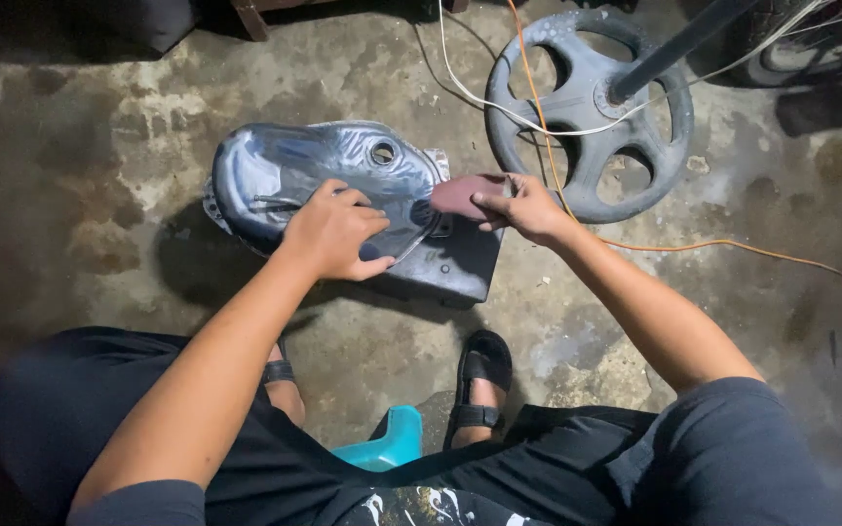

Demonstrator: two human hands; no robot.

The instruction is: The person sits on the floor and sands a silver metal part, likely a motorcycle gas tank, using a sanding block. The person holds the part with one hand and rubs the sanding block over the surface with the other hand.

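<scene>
outdoors-like, on stained concrete floor (99,146), left hand (333,234) presses flat on metal tank (294,170), right hand (523,206) pinches sandpaper (460,195).

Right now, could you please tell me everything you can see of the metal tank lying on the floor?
The metal tank is a rounded, bare silver-grey shell, scuffed and dull in patches, with a round filler hole near its top. It lies tilted on the stained concrete floor, its dark underside showing at the lower right. The left hand rests flat on it; the right hand presses a reddish-brown abrasive sheet against its right end.
</scene>
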